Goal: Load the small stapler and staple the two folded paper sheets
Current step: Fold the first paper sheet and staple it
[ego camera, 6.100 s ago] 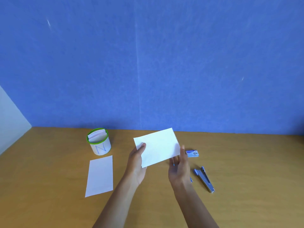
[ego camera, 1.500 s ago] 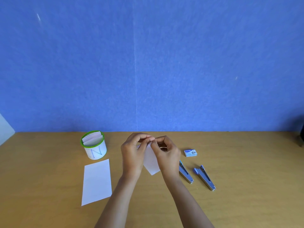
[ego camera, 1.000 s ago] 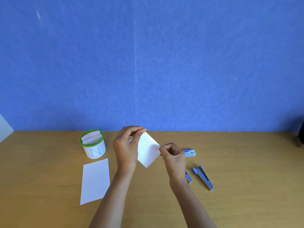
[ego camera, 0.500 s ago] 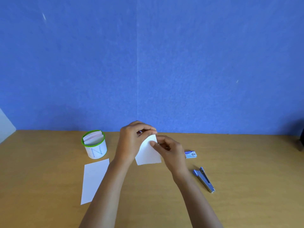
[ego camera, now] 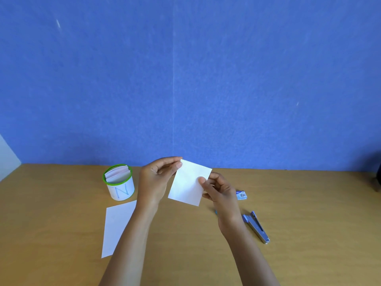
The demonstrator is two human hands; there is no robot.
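A small folded white paper sheet (ego camera: pixel 188 183) is held in the air above the wooden table (ego camera: pixel 309 203). My left hand (ego camera: pixel 156 180) pinches its top left corner, and my right hand (ego camera: pixel 218 189) pinches its right edge with the thumb on the front. A second white sheet (ego camera: pixel 117 223) lies flat on the table to the left, partly under my left forearm. A blue and silver stapler (ego camera: pixel 256 227) lies to the right of my right wrist. A small blue staple box (ego camera: pixel 241 195) sits just beyond my right hand. A bit of a second blue stapler (ego camera: pixel 216 212) peeks out under my right hand.
A white cup with a green rim and a letter N (ego camera: pixel 119 182) holds folded papers at the back left. A blue wall stands right behind the table. A dark object (ego camera: pixel 378 178) shows at the far right edge.
The held sheet has gone from a wider sheet to a smaller folded one. Over the last half second both hands turned it and lifted it slightly, with the face toward me.
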